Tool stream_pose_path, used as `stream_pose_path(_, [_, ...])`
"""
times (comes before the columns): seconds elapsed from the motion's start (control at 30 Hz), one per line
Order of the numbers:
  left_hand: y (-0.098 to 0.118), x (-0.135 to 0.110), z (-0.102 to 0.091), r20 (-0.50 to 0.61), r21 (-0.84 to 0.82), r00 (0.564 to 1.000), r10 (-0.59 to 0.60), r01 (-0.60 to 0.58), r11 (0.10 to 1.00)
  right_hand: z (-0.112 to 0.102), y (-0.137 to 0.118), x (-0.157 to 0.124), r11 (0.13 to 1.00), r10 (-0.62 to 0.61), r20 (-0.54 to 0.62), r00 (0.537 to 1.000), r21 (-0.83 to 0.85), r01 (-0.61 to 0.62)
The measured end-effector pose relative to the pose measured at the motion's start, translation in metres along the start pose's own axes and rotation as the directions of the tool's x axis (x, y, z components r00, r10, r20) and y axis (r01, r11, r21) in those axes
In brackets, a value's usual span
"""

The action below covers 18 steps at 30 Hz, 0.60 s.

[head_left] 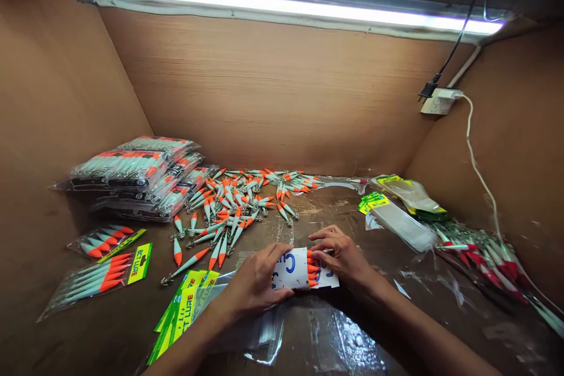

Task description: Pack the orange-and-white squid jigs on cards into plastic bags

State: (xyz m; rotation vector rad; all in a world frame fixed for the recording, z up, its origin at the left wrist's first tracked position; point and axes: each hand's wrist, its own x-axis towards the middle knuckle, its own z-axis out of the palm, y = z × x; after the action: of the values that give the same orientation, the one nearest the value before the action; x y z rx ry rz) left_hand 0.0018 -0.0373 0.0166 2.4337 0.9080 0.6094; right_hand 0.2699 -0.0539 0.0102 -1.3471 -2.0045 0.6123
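Note:
My left hand [259, 276] grips a white card holder [291, 270] with blue lettering, thumb along its lower edge and fingers along the top. Orange tips of several fishing lures [312, 273] lie side by side in a row across it; their other ends are hidden. My right hand [341, 255] is closed at the right end, its fingertips on the lure tips and the card. Beyond both hands spreads a loose pile of orange-and-white lures [238, 194] with metal hooks. Clear packets [189, 305] with yellow-green "BCT LURE" headers lie by my left forearm.
Packed lure bags [132, 170] are stacked at the back left, with two filled packets [97, 276] nearer me. At right lie clear sleeves [400, 220] and red-and-white lures [489, 264]. A white cable [473, 158] hangs from the wall socket [440, 101]. Clear tape [352, 341] covers the near tabletop.

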Motion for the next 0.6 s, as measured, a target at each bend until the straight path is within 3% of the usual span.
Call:
stream_pose_path(0.07, [0.001,0.0,0.002,0.003,0.018,1.0,0.003,-0.003,1.0,0.0,0.003,0.0,1.0,0.008,0.006,1.0,0.023,-0.008])
stream_pose_path(0.13, [0.0,0.0,0.003,-0.02,0.038,1.0,-0.001,0.001,0.999,-0.001,0.007,-0.001,0.995,0.058,-0.093,0.994,0.085,-0.05])
stream_pose_path(0.23, [-0.003,0.002,0.006,-0.107,0.052,0.994,-0.035,0.041,0.998,0.001,0.01,-0.001,0.908,0.299,-0.226,0.927,0.365,-0.204])
stream_pose_path(0.3, [-0.004,0.003,0.007,-0.171,0.041,0.983,-0.069,0.077,0.996,0.006,0.008,-0.002,0.764,0.414,-0.114,0.903,0.583,-0.277])
stream_pose_path(0.4, [-0.002,0.005,0.009,-0.236,-0.024,0.966,-0.105,0.103,0.994,0.018,0.003,-0.005,0.6,0.36,0.103,0.927,0.736,-0.315])
stream_pose_path(0.5, [0.0,0.006,0.008,-0.234,-0.174,0.963,-0.133,0.093,0.98,0.023,0.0,-0.006,0.554,0.335,0.153,0.93,0.766,-0.326])
stream_pose_path(0.6, [0.001,0.008,0.008,-0.056,-0.472,0.977,-0.204,0.154,0.868,0.017,0.0,-0.004,0.536,0.329,0.134,0.935,0.789,-0.302])
